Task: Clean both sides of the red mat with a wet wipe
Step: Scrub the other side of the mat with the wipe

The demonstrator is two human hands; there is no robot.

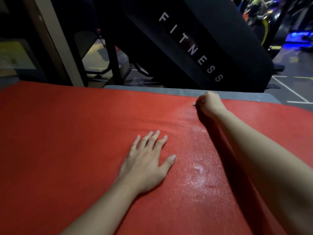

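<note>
Bare forearms (101,206), short-nailed left grip (145,160)

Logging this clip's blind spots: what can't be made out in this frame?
- Head view, wet wipe: not seen; the curled, blurred right hand hides whatever it holds.
- Head view, red mat: underside hidden beneath it; near and side edges cut by frame.
- Head view, background equipment: too dark.

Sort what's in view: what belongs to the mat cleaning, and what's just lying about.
In the job: red mat; wet streak on it; left hand flat on the mat; right hand curled at its far edge, no wipe visible.
Lying about: black FITNESS machine; grey surface beyond the mat; white floor lines.
</note>
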